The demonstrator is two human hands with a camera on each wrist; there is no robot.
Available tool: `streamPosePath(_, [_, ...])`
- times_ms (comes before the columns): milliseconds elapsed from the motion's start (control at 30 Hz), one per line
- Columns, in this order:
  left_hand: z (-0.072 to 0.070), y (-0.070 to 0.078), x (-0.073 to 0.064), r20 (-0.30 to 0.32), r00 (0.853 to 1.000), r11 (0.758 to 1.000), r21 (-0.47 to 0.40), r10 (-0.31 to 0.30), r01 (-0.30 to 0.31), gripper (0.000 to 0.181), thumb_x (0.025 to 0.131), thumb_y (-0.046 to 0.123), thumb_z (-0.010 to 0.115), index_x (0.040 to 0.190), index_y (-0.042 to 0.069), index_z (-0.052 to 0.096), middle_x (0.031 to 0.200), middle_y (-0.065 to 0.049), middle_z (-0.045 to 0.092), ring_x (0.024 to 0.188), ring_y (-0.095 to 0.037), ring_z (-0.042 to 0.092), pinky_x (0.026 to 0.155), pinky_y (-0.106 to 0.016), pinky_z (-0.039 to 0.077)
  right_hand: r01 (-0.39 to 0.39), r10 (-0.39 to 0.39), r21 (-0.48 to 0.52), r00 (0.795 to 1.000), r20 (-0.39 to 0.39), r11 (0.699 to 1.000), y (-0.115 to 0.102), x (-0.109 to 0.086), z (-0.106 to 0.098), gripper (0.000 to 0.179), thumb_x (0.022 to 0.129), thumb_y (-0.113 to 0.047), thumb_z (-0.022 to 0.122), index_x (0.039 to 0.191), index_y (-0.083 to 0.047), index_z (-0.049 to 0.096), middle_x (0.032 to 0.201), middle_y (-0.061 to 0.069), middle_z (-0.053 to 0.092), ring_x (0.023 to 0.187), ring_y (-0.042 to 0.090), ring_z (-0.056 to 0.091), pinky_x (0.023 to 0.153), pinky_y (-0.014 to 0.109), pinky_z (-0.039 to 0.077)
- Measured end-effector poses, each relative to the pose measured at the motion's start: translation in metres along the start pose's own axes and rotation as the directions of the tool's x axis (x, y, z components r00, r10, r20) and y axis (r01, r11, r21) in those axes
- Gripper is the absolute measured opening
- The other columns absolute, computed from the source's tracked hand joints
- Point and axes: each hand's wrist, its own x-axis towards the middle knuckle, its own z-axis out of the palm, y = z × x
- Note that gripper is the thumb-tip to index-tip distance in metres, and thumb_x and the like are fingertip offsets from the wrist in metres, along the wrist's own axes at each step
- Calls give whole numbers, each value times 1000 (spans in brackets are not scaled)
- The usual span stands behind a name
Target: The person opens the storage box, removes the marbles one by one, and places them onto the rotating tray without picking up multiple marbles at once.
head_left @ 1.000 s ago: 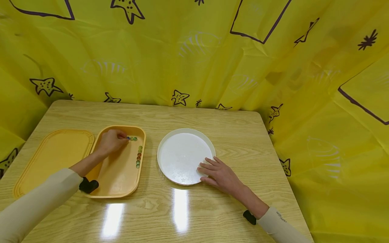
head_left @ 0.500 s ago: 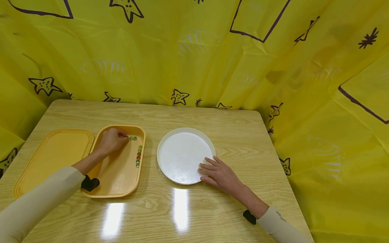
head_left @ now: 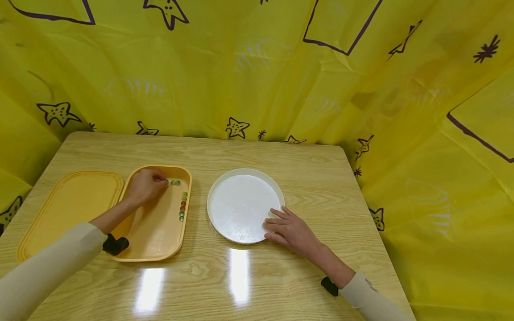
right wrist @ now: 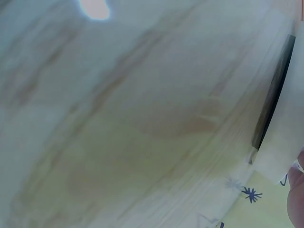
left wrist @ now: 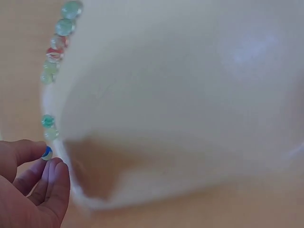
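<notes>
Inside the yellow rectangular tray [head_left: 160, 240], near its far wall, my left hand [head_left: 145, 186] pinches a blue-and-white marble [left wrist: 47, 153] between thumb and fingertips. Right beside it two green marbles [left wrist: 49, 127] sit along the far wall. Several green and reddish marbles [head_left: 183, 205] form a line against the tray's right wall. My right hand [head_left: 290, 230] rests with spread fingers on the right rim of a round white tray [head_left: 242, 207]. In the right wrist view only a bit of that hand [right wrist: 297, 194] shows at the edge.
A yellow lid [head_left: 70, 211] lies to the left of the rectangular tray, against its side. Both trays stand on a wood-grain table [head_left: 201, 285]. A yellow curtain [head_left: 249, 71] with drawn stars hangs behind and to the right.
My left hand has shifted very slightly left, and the blue marble that showed at its fingertips is now mostly covered in the head view. The right hand keeps its place.
</notes>
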Motion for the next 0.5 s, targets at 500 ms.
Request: streamPosePath(500, [-23,48,-13,-15,1000,985,-171,23,-25,21,97,14,66,106,-5,71,99,-21,71,88,-35,66,69,-33,50,40,-40,-17,999,-33,999,3,-1,3,45,102,-43,53,116,-6,75,118,7,71,123,30,58,106,49,40])
